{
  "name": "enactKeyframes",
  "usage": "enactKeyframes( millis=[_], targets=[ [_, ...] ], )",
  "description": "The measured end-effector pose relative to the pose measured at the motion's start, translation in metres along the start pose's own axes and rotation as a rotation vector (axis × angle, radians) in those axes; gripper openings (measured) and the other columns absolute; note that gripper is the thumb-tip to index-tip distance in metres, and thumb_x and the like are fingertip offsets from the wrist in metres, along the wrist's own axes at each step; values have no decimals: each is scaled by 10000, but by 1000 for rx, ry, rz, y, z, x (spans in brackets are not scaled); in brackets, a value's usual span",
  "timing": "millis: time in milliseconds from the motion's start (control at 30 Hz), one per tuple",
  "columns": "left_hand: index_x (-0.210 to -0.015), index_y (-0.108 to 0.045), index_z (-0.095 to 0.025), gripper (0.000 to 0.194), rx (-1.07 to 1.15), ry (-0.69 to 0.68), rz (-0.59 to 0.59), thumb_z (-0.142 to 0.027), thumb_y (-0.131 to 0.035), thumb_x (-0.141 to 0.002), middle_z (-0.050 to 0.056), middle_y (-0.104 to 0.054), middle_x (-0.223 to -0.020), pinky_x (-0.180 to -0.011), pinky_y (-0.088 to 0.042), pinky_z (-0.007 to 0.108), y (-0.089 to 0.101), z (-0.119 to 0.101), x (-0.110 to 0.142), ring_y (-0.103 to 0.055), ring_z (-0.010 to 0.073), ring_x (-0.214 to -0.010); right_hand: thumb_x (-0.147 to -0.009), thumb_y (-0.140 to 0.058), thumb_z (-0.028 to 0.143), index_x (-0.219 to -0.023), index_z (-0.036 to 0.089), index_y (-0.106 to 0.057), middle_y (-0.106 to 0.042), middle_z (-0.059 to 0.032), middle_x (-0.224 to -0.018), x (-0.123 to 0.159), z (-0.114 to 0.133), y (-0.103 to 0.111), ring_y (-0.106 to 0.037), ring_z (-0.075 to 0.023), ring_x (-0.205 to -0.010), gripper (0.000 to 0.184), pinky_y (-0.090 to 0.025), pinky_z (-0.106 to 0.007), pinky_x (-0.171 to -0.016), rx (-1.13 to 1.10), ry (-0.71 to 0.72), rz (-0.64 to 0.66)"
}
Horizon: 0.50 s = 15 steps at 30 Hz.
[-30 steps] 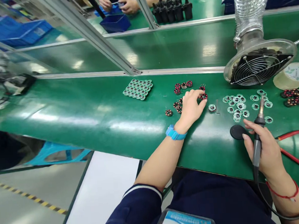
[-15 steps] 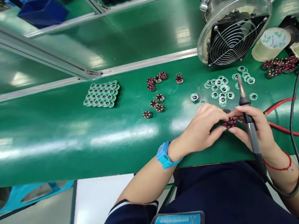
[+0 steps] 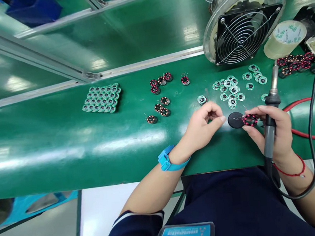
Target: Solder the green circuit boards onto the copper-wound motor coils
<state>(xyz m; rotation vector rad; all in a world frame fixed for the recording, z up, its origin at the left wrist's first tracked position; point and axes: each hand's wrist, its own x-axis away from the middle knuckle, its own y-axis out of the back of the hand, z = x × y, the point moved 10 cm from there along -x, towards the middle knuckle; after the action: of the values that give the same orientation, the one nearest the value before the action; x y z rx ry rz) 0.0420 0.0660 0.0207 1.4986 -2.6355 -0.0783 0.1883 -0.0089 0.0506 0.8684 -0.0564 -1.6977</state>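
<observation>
left hand (image 3: 202, 124): released, fingers loosely curled around nothing, just off the 9 o'clock edge of a black round pad (image 3: 235, 120).
right hand (image 3: 278, 131): clenching a soldering iron (image 3: 269, 142) against the palm, fingertips pinching a red-wound coil ring (image 3: 250, 119).
coil ring: at the pad's 3 o'clock edge, thin leads reaching over the pad.
rest: green circuit boards (image 3: 229, 89) at the pad's 12 o'clock, more coil rings (image 3: 159, 92) toward 10 o'clock, on the green worktop (image 3: 54, 154).

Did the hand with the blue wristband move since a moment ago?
Yes. The left hand moved back to the left, away from the black round pad. Before, it was over the pad's edge; now there is a gap between them.
</observation>
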Motion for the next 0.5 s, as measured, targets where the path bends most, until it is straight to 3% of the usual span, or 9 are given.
enactKeyframes(
  millis=[100,200,367,433,500],
  targets=[
    [-906,-483,-173,167,176,117,74,-249,-593,-807,4,-529,-843,-663,-432,220,-14,10,1,-495,77,-711,-762,-744,207,-1295,277,-462,-683,-53,-1049,0,4,-3,-677,-212,-956,607,-569,-390,-837,33,45,25],
    [-956,-499,-167,228,123,104,215,-306,-618,-820,10,-540,-847,-661,-430,219,-34,6,7,-498,84,-727,-796,-710,223,-1284,270,-457,-673,-69,-1084,2,10,-14,-673,-211,-974,552,-577,-380,-812,76,114,102],
    [-728,-510,-154,204,-119,-16,161,-288,-567,-871,-24,-489,-687,-579,-344,210,-27,-6,7,-408,64,-623,-845,-659,296,-1285,278,-433,-677,-69,-1068,4,12,-23,-681,-208,-932,494,-576,-385,-774,147,131,160],
    [-717,-495,-158,220,-60,41,142,-302,-564,-868,-35,-471,-637,-552,-341,207,-22,-1,6,-409,59,-585,-844,-660,292,-1288,275,-430,-680,-70,-1060,4,12,-22,-678,-208,-925,501,-570,-383,-777,177,134,149],
    [-725,-470,-168,229,55,115,51,-326,-538,-876,-40,-472,-614,-527,-354,201,-10,7,3,-424,54,-549,-835,-670,284,-1291,275,-425,-683,-70,-1052,4,13,-21,-672,-215,-929,517,-563,-388,-787,228,139,145]
  ],
)
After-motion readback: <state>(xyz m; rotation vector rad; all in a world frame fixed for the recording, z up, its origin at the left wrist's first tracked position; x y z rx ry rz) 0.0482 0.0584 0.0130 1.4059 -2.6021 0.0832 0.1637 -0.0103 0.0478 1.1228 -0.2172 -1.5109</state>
